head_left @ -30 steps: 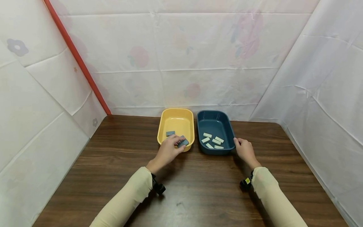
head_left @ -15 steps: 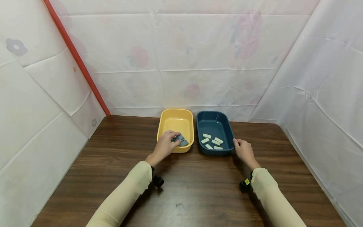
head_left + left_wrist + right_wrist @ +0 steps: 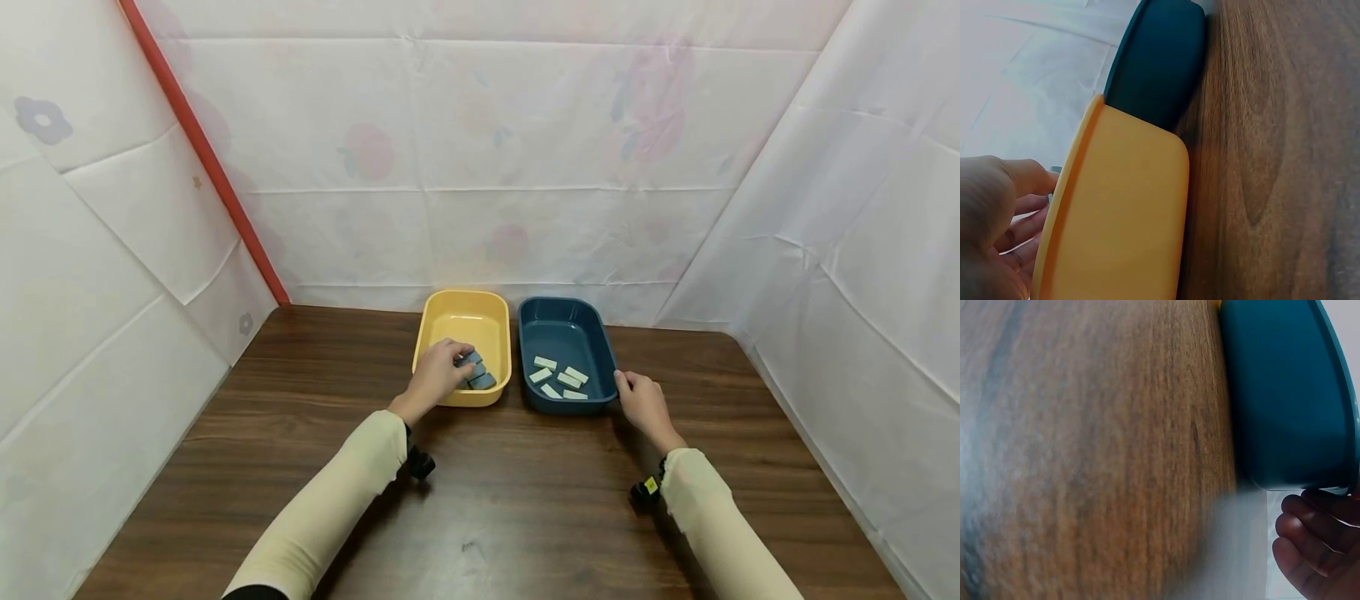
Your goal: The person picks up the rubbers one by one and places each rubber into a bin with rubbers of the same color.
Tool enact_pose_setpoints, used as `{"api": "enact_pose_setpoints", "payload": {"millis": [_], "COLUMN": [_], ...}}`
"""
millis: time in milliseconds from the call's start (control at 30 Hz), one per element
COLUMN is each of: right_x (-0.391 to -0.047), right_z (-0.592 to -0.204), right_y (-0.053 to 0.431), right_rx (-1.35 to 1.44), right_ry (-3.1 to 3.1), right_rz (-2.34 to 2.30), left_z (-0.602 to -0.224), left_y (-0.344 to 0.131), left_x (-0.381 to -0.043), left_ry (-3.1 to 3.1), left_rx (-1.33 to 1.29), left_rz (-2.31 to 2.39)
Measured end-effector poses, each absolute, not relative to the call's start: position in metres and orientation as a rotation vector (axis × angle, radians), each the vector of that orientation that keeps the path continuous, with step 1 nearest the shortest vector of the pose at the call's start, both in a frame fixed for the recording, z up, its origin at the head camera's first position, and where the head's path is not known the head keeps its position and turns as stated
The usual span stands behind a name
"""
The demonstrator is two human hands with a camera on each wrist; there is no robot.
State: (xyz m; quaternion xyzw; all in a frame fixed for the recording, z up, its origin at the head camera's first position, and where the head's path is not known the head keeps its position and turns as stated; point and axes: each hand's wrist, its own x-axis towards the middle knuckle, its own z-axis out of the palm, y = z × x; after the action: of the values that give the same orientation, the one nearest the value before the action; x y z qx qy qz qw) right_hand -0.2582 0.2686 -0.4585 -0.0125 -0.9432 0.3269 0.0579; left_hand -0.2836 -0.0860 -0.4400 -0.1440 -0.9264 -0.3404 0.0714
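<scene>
My left hand (image 3: 438, 373) reaches over the near left rim of the yellow tray (image 3: 491, 308). Its thumb and fingers pinch a small grey-blue rectangular block (image 3: 472, 357). Beside that lie other grey-blue blocks (image 3: 482, 382), partly hidden by the hand. The left wrist view shows the thumb (image 3: 1032, 177) behind the rim, with a sliver of block at its tip. At the dark blue tray (image 3: 558, 312), my right hand (image 3: 645, 408) grips the near right edge between thumb and curled fingers. Several cream rectangular blocks (image 3: 572, 376) lie scattered in the near half of that tray.
Both trays stand side by side near the back of the brown wooden table (image 3: 480, 500). A pale patterned cloth (image 3: 465, 167) hangs right behind them, with more cloth on both sides. A red strip (image 3: 206, 158) runs down the back left corner.
My left hand has shifted slightly away from me, and the grey-blue blocks have come closer together in the near part of the yellow tray. The right hand keeps its grip.
</scene>
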Motion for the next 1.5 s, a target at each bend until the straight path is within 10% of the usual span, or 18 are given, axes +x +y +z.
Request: {"api": "enact_pose_setpoints", "payload": {"millis": [1500], "right_x": [-0.256], "right_z": [-0.462], "right_y": [0.261], "right_rx": [-0.028], "right_ry": [-2.846], "right_rz": [0.976], "left_z": [-0.444], "left_y": [-0.077], "left_x": [-0.333], "left_ry": [-3.073], "left_rx": [-0.348], "left_rz": [-0.969]}}
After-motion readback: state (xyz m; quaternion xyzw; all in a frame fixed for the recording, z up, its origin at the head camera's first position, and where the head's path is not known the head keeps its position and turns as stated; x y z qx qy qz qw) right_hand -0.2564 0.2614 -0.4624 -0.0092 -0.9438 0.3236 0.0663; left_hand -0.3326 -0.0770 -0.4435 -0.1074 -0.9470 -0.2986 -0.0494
